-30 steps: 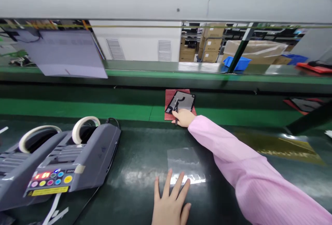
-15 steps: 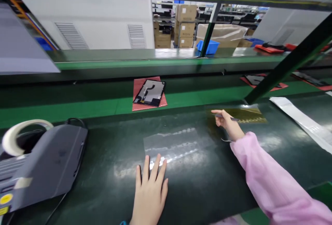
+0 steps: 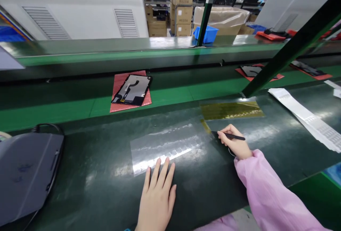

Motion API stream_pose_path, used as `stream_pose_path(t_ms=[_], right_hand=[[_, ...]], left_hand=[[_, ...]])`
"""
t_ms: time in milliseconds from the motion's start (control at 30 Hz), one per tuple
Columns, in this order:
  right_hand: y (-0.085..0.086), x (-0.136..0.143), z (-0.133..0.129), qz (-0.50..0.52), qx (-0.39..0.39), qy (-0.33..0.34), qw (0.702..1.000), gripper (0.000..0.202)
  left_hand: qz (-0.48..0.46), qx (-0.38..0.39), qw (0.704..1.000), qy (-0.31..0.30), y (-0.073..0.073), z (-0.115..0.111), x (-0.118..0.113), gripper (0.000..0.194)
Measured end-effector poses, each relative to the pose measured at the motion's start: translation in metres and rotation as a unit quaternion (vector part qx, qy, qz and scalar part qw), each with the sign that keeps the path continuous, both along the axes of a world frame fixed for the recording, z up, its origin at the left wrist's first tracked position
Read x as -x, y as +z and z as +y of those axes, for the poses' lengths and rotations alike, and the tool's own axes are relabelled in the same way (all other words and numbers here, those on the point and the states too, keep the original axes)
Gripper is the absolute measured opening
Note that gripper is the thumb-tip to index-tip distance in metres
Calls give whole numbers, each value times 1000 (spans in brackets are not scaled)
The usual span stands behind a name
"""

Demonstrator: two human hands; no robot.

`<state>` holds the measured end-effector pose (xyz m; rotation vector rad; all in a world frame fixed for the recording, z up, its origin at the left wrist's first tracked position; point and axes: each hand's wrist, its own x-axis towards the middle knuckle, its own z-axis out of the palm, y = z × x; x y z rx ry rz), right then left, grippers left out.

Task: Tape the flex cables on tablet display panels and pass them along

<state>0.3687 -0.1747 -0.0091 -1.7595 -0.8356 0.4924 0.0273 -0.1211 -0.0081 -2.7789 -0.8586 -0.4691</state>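
Observation:
My left hand (image 3: 157, 196) lies flat on the dark work mat with its fingers spread, the fingertips at the lower edge of a clear plastic sheet (image 3: 165, 147). Slim black tweezers (image 3: 234, 137) are pinched in my right hand (image 3: 234, 142), pointing left. By their tip is a small amber strip of film (image 3: 205, 126); whether the tips grip it I cannot tell. Just beyond lies a larger sheet of amber film (image 3: 229, 111) with whitish marks along its near edge.
A grey tape dispenser (image 3: 29, 174) stands at the left. Behind, on the green strip, a screen panel (image 3: 133, 90) rests on red bubble wrap (image 3: 114, 99). White label strips (image 3: 301, 113) lie to the right. A dark green post (image 3: 287, 42) slants across the right side.
My right hand has moved from the amber sheet toward me, and the small amber strip now shows at the tweezers' tip. My left hand stays flat. The view has shifted.

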Motion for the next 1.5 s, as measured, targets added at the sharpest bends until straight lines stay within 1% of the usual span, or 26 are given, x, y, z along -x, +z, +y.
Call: stream_pose_path(t_ms=[167, 367, 600, 833, 933, 1000, 1067, 1133, 1200, 1267, 1333, 1400, 1500], right_hand=[[-1, 2, -4, -27, 17, -1, 1000, 52], [1, 1, -6, -46, 32, 1, 998, 46], [3, -3, -5, -42, 48, 28, 998, 46], [7, -1, -4, -20, 48, 18, 998, 47], [8, 0, -3, -6, 44, 19, 999, 48], [9, 0, -4, -5, 45, 23, 999, 48], [8, -1, -4, -10, 47, 25, 999, 47], [7, 0, -4, -20, 43, 23, 999, 46], [7, 0, -4, -31, 36, 23, 999, 46], [8, 2, -3, -40, 32, 28, 998, 46], [10, 3, -2, -42, 31, 37, 998, 46], [13, 3, -1, -40, 33, 41, 998, 46], [16, 4, 0, -33, 41, 43, 998, 44]], left_hand=[[-6, 20, 1000, -9, 2, 1, 0, 49], [-5, 29, 999, -14, 3, 2, -1, 50], [-3, 40, 999, -18, 3, 2, -1, 52], [-1, 32, 999, -19, 3, 1, -1, 51], [1, 22, 999, -23, 9, 6, -5, 45], [18, 34, 999, -22, 18, 14, -15, 42], [52, 62, 996, -24, 30, 24, -33, 40], [81, 90, 991, -55, 40, 34, -59, 40], [78, 110, 986, -101, 44, 41, -89, 41], [51, 116, 982, -138, 40, 46, -118, 43], [29, 121, 980, -155, 29, 50, -141, 46], [20, 135, 978, -157, 17, 53, -153, 49], [15, 154, 975, -162, 4, 57, -156, 53]])
